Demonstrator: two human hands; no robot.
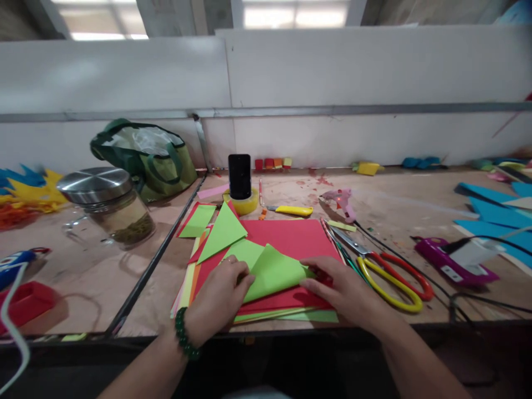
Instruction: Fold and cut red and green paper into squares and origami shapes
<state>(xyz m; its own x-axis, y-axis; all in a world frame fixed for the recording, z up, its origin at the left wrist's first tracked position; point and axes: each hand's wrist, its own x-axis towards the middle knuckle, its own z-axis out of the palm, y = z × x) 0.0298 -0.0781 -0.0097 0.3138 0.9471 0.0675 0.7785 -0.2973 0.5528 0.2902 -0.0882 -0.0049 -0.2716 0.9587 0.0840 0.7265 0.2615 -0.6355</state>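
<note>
A light green sheet [272, 271], partly folded over, lies on a stack of coloured paper with a red sheet [291, 235] on top. My left hand [224, 288], with a green bead bracelet [185, 334] at the wrist, rests on the sheet's left part, fingers curled and pressed together; whether they pinch the paper is hidden. At the right corner, my right hand [336, 280] has the green paper between thumb and fingers. A folded green triangle [224, 233] and a smaller green piece [198, 220] lie at the stack's upper left.
Scissors [386, 271] with red and yellow handles lie right of the stack. Behind are a yellow cutter [293, 210], a pink glue gun [341, 202], and a phone [240, 176] by a tape roll [245, 204]. A glass jar [120, 213] and green bag [166, 166] stand left.
</note>
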